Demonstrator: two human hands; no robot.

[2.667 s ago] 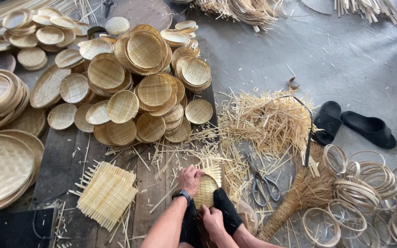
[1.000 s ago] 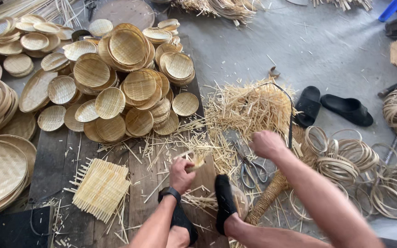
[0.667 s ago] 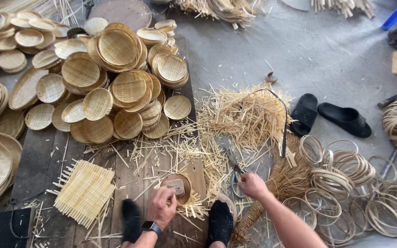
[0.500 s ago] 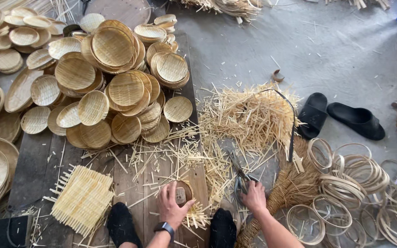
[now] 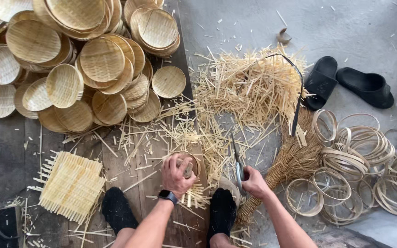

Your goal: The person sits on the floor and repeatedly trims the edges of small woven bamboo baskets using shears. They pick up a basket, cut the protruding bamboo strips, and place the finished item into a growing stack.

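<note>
My left hand (image 5: 176, 174) presses down on a small round woven bamboo piece (image 5: 193, 161) with loose strip ends sticking out, lying on the dark wooden boards between my feet. My right hand (image 5: 254, 180) is closed around the handles of a pair of large scissors (image 5: 236, 158) whose blades point away from me over the floor. A black watch sits on my left wrist. Both feet in black socks (image 5: 222, 211) rest on the boards near the woven piece.
A square woven mat (image 5: 71, 186) lies to the left. Stacks of round woven trays (image 5: 102, 59) fill the upper left. A heap of bamboo offcuts (image 5: 249, 87), a straw broom (image 5: 290, 160), several bamboo rings (image 5: 359, 156) and black sandals (image 5: 366, 86) lie right.
My right hand reached out to the right, came back and closed on the scissors. My left hand kept the small woven piece and pressed it onto the boards.
</note>
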